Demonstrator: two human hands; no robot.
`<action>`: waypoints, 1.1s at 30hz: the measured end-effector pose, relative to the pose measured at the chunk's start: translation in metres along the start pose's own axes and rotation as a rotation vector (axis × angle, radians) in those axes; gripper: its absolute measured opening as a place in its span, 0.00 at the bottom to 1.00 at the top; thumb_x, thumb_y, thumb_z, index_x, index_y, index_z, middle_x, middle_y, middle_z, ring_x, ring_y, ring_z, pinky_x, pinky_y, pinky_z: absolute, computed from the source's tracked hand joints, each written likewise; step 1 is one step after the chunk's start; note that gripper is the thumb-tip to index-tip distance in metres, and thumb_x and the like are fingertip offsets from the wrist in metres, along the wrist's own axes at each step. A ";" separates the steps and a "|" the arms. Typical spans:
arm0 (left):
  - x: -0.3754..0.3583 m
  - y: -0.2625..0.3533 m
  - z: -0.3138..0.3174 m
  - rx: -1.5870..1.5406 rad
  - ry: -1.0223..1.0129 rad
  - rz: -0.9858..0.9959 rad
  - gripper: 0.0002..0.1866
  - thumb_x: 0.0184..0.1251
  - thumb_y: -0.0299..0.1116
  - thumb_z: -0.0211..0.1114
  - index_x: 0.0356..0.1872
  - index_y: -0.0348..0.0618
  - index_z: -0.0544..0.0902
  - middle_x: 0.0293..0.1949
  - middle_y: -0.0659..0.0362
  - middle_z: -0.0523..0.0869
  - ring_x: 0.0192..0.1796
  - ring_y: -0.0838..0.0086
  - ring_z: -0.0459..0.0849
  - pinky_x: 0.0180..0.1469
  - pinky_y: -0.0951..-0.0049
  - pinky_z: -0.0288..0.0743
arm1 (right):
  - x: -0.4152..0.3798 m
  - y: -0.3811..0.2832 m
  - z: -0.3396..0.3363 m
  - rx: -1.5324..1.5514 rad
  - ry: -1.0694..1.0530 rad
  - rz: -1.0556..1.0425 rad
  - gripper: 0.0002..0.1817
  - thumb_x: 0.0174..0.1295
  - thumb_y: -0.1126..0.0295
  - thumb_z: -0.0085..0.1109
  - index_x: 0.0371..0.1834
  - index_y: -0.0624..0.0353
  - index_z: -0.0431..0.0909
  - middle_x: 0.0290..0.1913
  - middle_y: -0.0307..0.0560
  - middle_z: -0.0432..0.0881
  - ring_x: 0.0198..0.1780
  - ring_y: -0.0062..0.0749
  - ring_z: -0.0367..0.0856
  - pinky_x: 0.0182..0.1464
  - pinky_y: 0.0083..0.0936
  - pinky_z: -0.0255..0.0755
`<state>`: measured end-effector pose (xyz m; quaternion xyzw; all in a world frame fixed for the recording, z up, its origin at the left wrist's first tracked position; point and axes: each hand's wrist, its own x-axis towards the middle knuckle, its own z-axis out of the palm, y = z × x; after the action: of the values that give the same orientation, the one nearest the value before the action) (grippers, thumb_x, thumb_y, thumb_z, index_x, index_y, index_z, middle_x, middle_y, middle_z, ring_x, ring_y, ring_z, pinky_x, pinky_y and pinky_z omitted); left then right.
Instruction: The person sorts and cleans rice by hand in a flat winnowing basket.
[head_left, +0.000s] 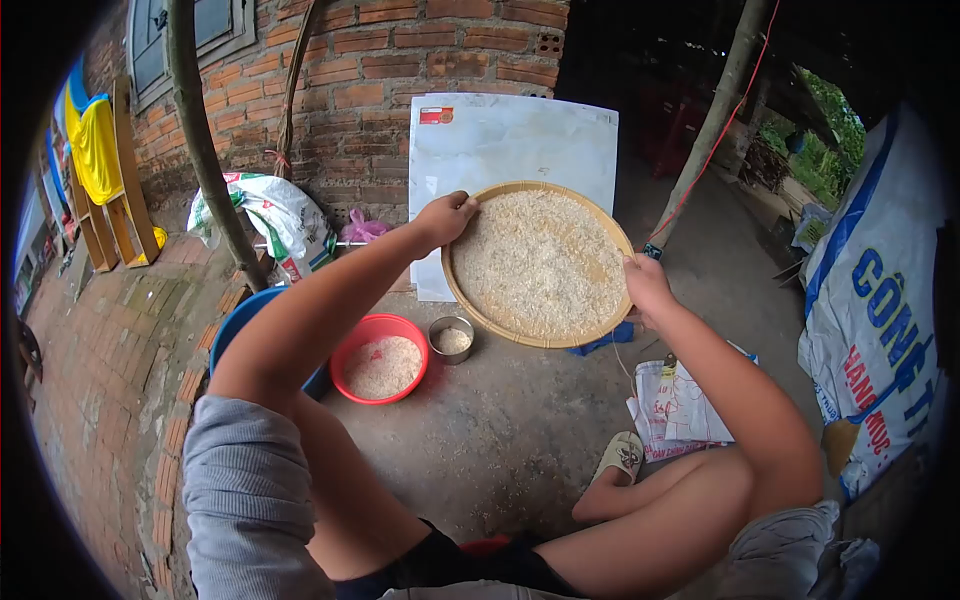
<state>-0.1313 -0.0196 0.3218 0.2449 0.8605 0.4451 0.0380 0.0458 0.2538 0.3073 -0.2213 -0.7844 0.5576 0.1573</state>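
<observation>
A round woven tray (pixel 463 296) is held up in front of me, tilted, with pale grains (pixel 540 262) spread over it. My left hand (pixel 447 218) grips its upper left rim, and my right hand (pixel 648 287) grips the rim at the right. Below the tray to the left, a red basin (pixel 341 350) on the ground holds more pale grains. Beside that basin stands a small metal tin (pixel 452 353) with some grains in it. Part of a blue basin (pixel 236 318) shows behind my left forearm.
A white board (pixel 430 150) leans on the brick wall (pixel 360 90). Wooden poles (pixel 200 130) stand left and right. Printed sacks (pixel 690 400) lie by my sandalled foot (pixel 621 455). A large white sack (pixel 880 290) rises at the right; another sack (pixel 275 215) sits at the left.
</observation>
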 end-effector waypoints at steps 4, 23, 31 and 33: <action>-0.047 0.045 -0.041 -0.523 -0.087 -0.278 0.21 0.73 0.40 0.45 0.60 0.36 0.68 0.48 0.52 0.79 0.45 0.69 0.82 0.50 0.66 0.77 | -0.021 -0.049 -0.006 0.235 -0.084 0.065 0.16 0.68 0.65 0.45 0.43 0.68 0.76 0.36 0.49 0.81 0.36 0.33 0.82 0.38 0.29 0.76; -0.069 0.023 -0.065 -0.830 0.238 -0.278 0.17 0.68 0.30 0.51 0.56 0.37 0.72 0.41 0.55 0.80 0.36 0.73 0.81 0.39 0.72 0.78 | 0.045 -0.078 0.053 0.656 -0.261 0.107 0.17 0.65 0.71 0.51 0.51 0.73 0.75 0.45 0.56 0.82 0.42 0.38 0.83 0.43 0.29 0.77; -0.053 -0.029 -0.075 -0.904 0.141 -0.238 0.19 0.66 0.27 0.48 0.58 0.37 0.71 0.41 0.53 0.81 0.38 0.71 0.82 0.43 0.70 0.79 | 0.033 -0.051 0.090 0.649 -0.073 -0.075 0.17 0.65 0.74 0.49 0.53 0.75 0.73 0.46 0.56 0.81 0.42 0.33 0.82 0.44 0.24 0.75; -0.057 -0.017 -0.048 -0.820 0.219 -0.144 0.19 0.68 0.30 0.49 0.59 0.37 0.69 0.41 0.54 0.80 0.37 0.73 0.81 0.42 0.72 0.78 | 0.040 -0.045 0.060 0.791 -0.258 -0.098 0.18 0.65 0.75 0.46 0.55 0.77 0.71 0.46 0.58 0.81 0.42 0.35 0.83 0.44 0.24 0.77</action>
<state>-0.1016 -0.0896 0.3286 0.1001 0.6263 0.7698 0.0715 -0.0258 0.2142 0.3297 -0.0344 -0.5326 0.8310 0.1569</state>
